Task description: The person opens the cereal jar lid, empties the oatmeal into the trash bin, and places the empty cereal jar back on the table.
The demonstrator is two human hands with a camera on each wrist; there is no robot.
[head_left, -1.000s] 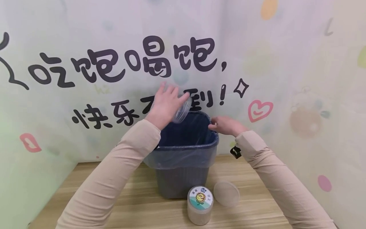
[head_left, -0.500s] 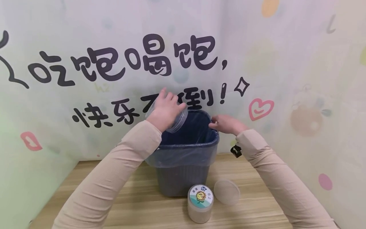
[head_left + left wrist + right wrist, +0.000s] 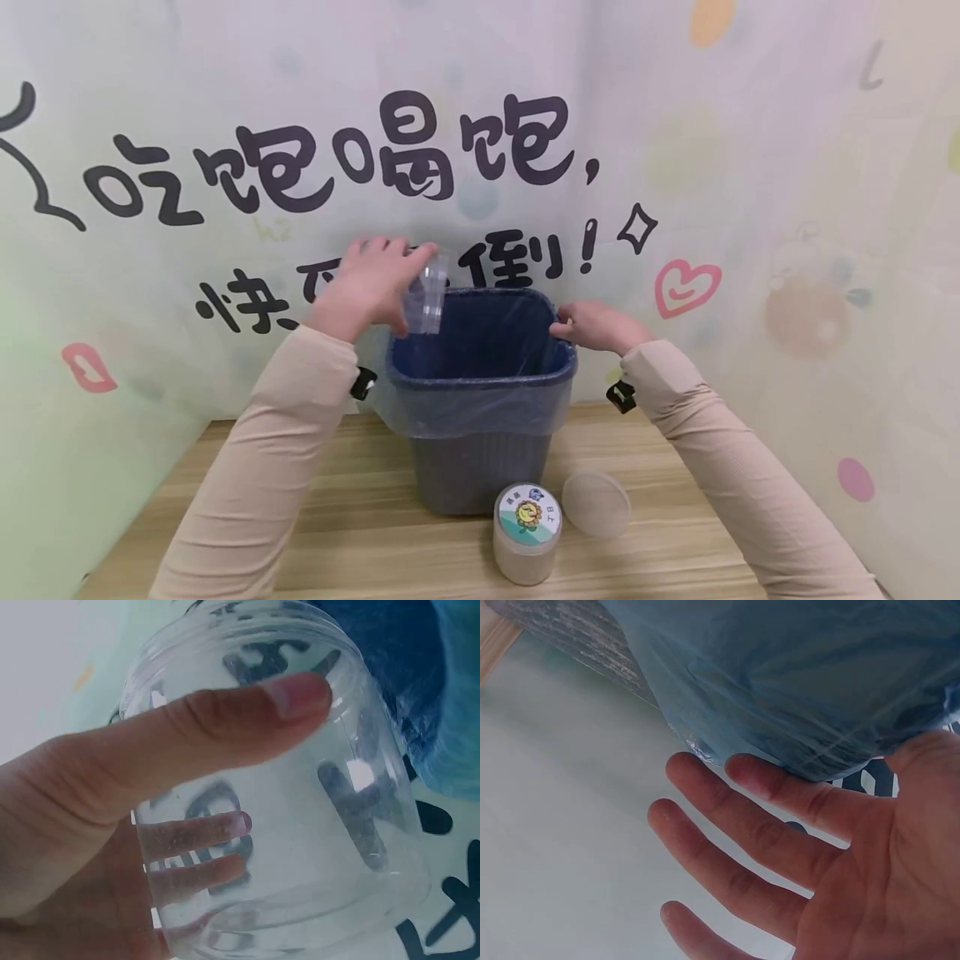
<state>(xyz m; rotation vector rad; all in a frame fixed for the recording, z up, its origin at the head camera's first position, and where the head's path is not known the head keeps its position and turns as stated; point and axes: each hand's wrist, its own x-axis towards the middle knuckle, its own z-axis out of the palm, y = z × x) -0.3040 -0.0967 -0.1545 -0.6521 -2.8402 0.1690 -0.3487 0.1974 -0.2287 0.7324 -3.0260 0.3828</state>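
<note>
Head view: a pale wall (image 3: 720, 192) with black lettering (image 3: 416, 146) spans the top of the frame, above a wood-grain counter (image 3: 337, 508) along the bottom. A dark bin (image 3: 480, 475), its rim covered by a bluish liner (image 3: 480, 414), stands in the centre. Right of centre, the right hand (image 3: 596, 327) pinches the lined rim; left of centre, the left hand (image 3: 371, 286) is clamped round a clear jar (image 3: 430, 296), tilted at the bin's upper left edge. Lower centre, a capped jar (image 3: 527, 533) with a flower label stands just beside a translucent disc (image 3: 596, 504).

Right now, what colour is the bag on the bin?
Translucent blue; the bag shows best in the right wrist view.
</note>
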